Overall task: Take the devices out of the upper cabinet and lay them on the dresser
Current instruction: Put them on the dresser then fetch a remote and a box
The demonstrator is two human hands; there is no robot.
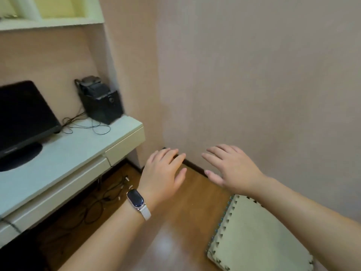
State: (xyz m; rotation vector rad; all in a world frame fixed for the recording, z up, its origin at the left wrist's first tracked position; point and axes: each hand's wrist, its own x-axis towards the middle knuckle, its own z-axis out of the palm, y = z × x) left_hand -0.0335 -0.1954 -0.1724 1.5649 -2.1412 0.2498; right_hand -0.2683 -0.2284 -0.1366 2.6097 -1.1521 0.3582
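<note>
**Status.** Both hands are unloaded. The left hand [164, 173] and the right hand [232, 169] are held in the air to the right of the dresser [78, 151], palms down, fingers straight and spread, grasping nothing. Neither touches the dresser.

**Location of parts.** The upper cabinet [58, 22] sits above the dresser at the top edge of the view. Only its lower rim and part of two compartments show, so it cannot be told whether any device lies inside. A black box [101, 106] with a smaller dark device stacked on it stands at the right rear corner of the dresser top, against the wall. A monitor [23, 114] stands on the left part of the dresser top. Thin cables [86, 124] lie on the dresser top between the two.

**Procedure (judged).** The step in hand appears to be a reach up to the cabinet.
1. Bring the compartment interior into view before reaching in.
2. Support each device from beneath with both hands and gather any trailing lead.
3. Set it on the bare front part of the dresser top, apart from the cables and the monitor foot.
4. Let go only once it lies flat.
</note>
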